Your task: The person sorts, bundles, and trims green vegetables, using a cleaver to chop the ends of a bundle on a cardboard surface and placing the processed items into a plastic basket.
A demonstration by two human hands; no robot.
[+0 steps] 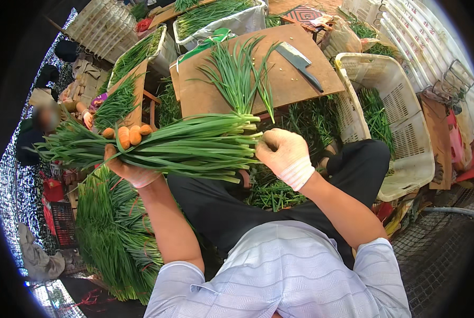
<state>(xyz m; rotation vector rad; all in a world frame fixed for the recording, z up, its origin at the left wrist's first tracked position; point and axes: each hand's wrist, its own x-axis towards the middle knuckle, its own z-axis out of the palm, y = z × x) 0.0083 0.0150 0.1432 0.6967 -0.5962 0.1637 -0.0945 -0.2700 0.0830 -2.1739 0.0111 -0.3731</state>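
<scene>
A thick bunch of garlic chives (194, 146) lies crosswise before me, leaf tips to the left and pale stem ends to the right. My left hand (126, 169), in a glove with orange fingers, is wrapped around its leafy part. At the stem ends, my gloved right hand (284, 153) is closed with thumb and fingertips pinching there; how many stems it grips is hidden. Beyond the bunch stands a brown board (290, 87) with loose chives (234, 74) and a cleaver (300, 63) on it.
Bundled chives (115, 233) are heaped by my left side. A pale plastic crate (406, 138) with greens stands at the right. Loose greens (279, 193) cover the ground between my legs. Lined crates (221, 29) of chives are at the back; another person (40, 122) sits far left.
</scene>
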